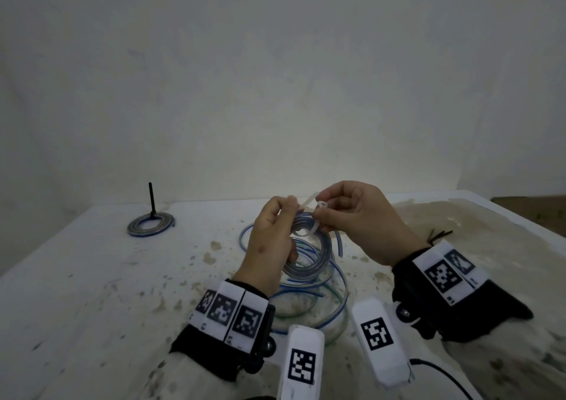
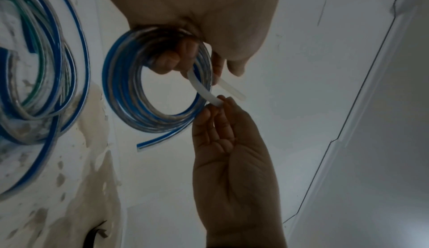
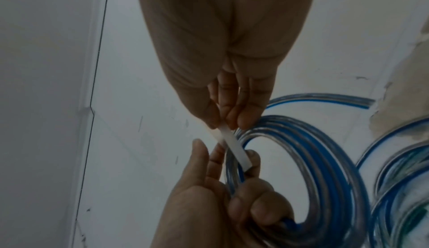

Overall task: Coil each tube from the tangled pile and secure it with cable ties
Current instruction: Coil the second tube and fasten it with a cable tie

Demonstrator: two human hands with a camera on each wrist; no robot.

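A coil of clear, blue-striped tube (image 1: 318, 254) hangs above the table. My left hand (image 1: 288, 208) grips its upper left side with curled fingers (image 2: 176, 57). A white cable tie (image 1: 309, 202) loops around the coil's strands there. My right hand (image 1: 320, 208) pinches the tie at its fingertips (image 3: 232, 123). In the left wrist view the tie (image 2: 204, 90) runs from my left fingers to the right fingertips (image 2: 218, 105), and its tail sticks out past the coil (image 2: 150, 105). The right wrist view shows the tie (image 3: 234, 147) crossing the coil (image 3: 313, 160).
Loose blue and green-striped tubes (image 1: 309, 301) lie tangled on the stained white table (image 1: 92, 277) below my hands. A finished coil (image 1: 151, 225) lies around a black peg (image 1: 151, 199) at the far left. Black cable ties (image 1: 441, 236) lie by my right wrist. A wall stands behind.
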